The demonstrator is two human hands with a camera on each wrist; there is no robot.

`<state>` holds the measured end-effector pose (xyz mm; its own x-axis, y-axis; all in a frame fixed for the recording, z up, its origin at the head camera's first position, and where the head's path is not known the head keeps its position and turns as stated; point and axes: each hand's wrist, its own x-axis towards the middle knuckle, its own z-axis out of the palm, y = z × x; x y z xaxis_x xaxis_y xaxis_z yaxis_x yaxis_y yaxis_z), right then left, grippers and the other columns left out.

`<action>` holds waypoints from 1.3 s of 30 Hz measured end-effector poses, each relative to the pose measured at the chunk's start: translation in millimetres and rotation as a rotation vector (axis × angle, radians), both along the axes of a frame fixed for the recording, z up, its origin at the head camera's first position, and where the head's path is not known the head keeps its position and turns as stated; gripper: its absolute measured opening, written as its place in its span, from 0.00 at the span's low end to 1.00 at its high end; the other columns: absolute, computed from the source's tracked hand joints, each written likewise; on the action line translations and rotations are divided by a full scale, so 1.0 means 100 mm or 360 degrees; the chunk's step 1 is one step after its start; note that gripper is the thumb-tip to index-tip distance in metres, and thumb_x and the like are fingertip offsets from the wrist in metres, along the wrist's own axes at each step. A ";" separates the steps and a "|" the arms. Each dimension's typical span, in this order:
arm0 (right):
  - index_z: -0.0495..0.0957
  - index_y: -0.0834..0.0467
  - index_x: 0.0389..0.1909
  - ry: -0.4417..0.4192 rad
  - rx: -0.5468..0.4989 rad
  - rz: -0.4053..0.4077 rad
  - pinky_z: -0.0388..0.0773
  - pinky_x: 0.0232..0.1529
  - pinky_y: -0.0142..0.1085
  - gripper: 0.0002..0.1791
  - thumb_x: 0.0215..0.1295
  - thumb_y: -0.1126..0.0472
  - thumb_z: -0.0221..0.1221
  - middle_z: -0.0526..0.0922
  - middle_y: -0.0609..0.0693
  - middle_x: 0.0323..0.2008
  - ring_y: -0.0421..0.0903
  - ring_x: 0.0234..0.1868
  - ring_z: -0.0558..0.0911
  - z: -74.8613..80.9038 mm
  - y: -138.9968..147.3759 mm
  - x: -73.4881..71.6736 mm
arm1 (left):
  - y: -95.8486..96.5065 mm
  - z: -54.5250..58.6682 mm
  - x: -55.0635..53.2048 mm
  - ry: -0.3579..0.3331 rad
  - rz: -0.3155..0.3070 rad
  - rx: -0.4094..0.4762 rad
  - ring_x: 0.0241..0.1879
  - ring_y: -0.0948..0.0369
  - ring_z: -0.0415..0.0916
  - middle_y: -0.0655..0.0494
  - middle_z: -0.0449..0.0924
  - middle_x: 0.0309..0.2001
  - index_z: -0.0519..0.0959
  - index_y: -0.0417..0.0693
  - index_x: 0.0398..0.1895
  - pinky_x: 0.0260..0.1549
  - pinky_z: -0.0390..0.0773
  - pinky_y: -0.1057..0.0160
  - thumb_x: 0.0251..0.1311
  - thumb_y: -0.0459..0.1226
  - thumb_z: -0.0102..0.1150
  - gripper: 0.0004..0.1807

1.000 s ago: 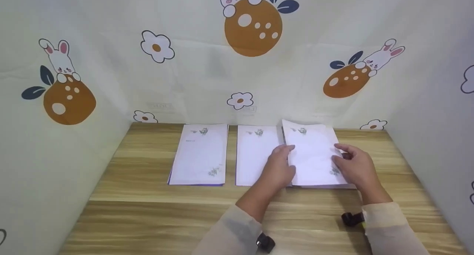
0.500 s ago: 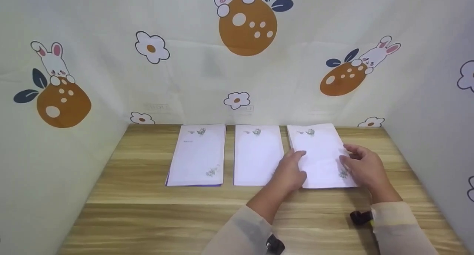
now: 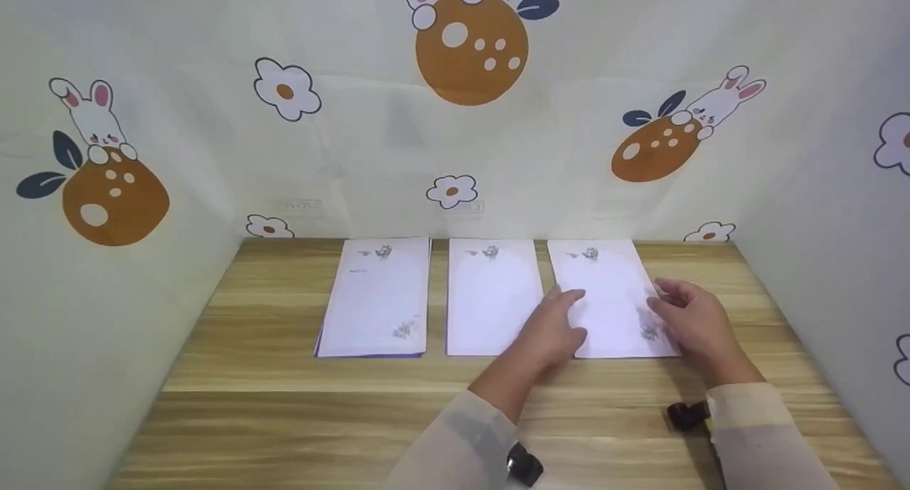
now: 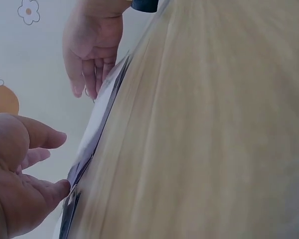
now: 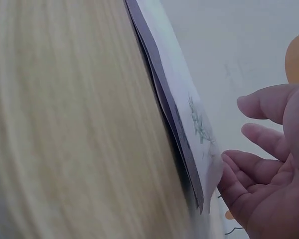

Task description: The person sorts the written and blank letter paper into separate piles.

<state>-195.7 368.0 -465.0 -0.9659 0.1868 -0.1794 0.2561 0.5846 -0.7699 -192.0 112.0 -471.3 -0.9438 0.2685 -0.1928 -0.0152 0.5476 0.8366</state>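
In the head view, three stacks of white paper lie in a row, printed with small green floral motifs. My left hand is at the left edge of the right-hand paper stack, its forefinger and thumb extended over that edge. Along the opposite edge is my right hand, fingers relaxed and slightly bent. The right wrist view shows the fingertips right at the paper's side, with darker sheets under the white top one. From the left wrist, the left thumb appears against the stack's edge.
The middle paper stack lies just left of my left hand, partly covered by it. Farther left is another stack with purple showing at its bottom edge. A patterned cloth rises behind the wooden table.
The right-hand stack, earlier raised and uneven at its upper left, now lies flat and more even. Both hands shifted right with it, then slightly back left.
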 end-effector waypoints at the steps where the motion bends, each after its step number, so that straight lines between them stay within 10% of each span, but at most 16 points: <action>1: 0.67 0.60 0.80 -0.0001 0.0002 -0.0008 0.71 0.77 0.56 0.37 0.78 0.47 0.61 0.73 0.65 0.75 0.61 0.76 0.72 0.01 0.00 0.00 | -0.01 0.01 -0.01 0.0013 0.0000 0.0016 0.86 0.54 0.54 0.56 0.53 0.88 0.71 0.74 0.77 0.85 0.59 0.50 0.70 0.39 0.66 0.35; 7: 0.70 0.57 0.79 0.0014 0.0003 0.0006 0.67 0.80 0.60 0.36 0.77 0.45 0.62 0.71 0.65 0.77 0.63 0.78 0.71 0.07 -0.11 0.01 | -0.11 0.05 -0.06 0.0127 -0.0003 0.0034 0.86 0.53 0.56 0.54 0.56 0.87 0.71 0.69 0.78 0.84 0.60 0.50 0.71 0.38 0.64 0.33; 17: 0.76 0.60 0.73 0.0273 0.0214 0.0413 0.83 0.65 0.57 0.34 0.74 0.44 0.65 0.80 0.64 0.70 0.65 0.66 0.83 0.12 -0.53 -0.07 | -0.56 0.03 -0.11 0.0374 0.0011 -0.0071 0.85 0.48 0.56 0.52 0.60 0.85 0.69 0.57 0.80 0.85 0.58 0.45 0.72 0.45 0.62 0.34; 39: 0.75 0.51 0.75 0.0300 0.0014 0.0491 0.81 0.70 0.55 0.32 0.73 0.46 0.64 0.79 0.57 0.73 0.60 0.70 0.81 0.32 -1.48 -0.29 | -1.64 0.11 -0.24 0.0240 0.0462 -0.0278 0.85 0.50 0.56 0.52 0.63 0.84 0.66 0.58 0.82 0.84 0.59 0.43 0.69 0.50 0.65 0.40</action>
